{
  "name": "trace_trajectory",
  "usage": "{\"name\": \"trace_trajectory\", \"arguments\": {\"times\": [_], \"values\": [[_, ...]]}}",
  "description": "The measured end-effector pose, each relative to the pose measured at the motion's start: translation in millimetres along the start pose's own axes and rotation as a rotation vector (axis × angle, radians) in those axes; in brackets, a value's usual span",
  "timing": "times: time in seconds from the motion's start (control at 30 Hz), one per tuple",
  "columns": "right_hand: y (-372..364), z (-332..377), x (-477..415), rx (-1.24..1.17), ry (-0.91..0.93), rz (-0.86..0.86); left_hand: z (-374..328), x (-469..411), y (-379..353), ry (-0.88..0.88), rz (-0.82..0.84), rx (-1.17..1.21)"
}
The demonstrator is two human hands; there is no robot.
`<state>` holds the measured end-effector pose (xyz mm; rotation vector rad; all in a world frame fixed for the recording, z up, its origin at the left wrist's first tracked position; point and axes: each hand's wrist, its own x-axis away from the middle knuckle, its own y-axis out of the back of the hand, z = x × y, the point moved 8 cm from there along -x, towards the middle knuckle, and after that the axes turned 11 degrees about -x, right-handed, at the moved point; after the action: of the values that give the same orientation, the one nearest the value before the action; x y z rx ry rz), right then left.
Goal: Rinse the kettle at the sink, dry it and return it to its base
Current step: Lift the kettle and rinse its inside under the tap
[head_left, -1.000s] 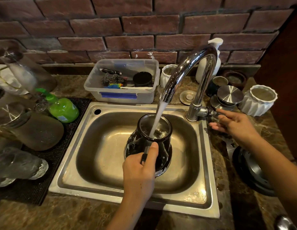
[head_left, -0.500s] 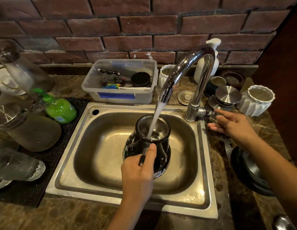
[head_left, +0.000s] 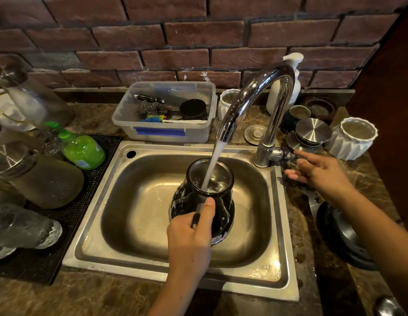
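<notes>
Black handle (head_left: 196, 217): the left hand (head_left: 189, 242) has its fingers (head_left: 207, 208) curled round it, thumb pressed along the top. Right hand (head_left: 321, 172) has straight, loosely spread fingers, holding nothing. Its index tip sits at the tap lever (head_left: 287, 154); contact looks likely but I can't confirm it.

Kettle (head_left: 183, 199) is held over the middle of the sink (head_left: 91, 245), nearer the back edge. It's tilted, mouth up and open, no lid on. Water (head_left: 212, 167) from the tap (head_left: 255, 94) runs straight into the mouth.

Kettle look: dark glossy body, wide at the bottom and narrowing to the rim. White streaks on the outside, suds or splash, can't tell which. Inside is shiny metal, water pooling.

Progress, my read: rinse is mid-step, early in the task overall. Left to do:
- shut the tap
- dump the water
- dry
- put it back

No cloth visible. The black round unit (head_left: 342, 238) at the right edge of the desk (head_left: 84, 299) is probably the base, well apart from the kettle.
</notes>
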<state>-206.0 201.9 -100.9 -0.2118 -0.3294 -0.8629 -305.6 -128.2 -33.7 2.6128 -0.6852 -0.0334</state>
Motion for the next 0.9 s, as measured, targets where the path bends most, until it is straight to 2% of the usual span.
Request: {"name": "trace_trajectory", "arguments": {"times": [0.43, 0.9], "values": [[-8, -10, -1, -0.167, 0.022, -0.151, -1, -4, 3, -0.043, -0.009, 0.002], [-10, -11, 1, -0.16, 0.026, -0.205, 4, -3, 3, -0.063, 0.013, 0.036]]}}
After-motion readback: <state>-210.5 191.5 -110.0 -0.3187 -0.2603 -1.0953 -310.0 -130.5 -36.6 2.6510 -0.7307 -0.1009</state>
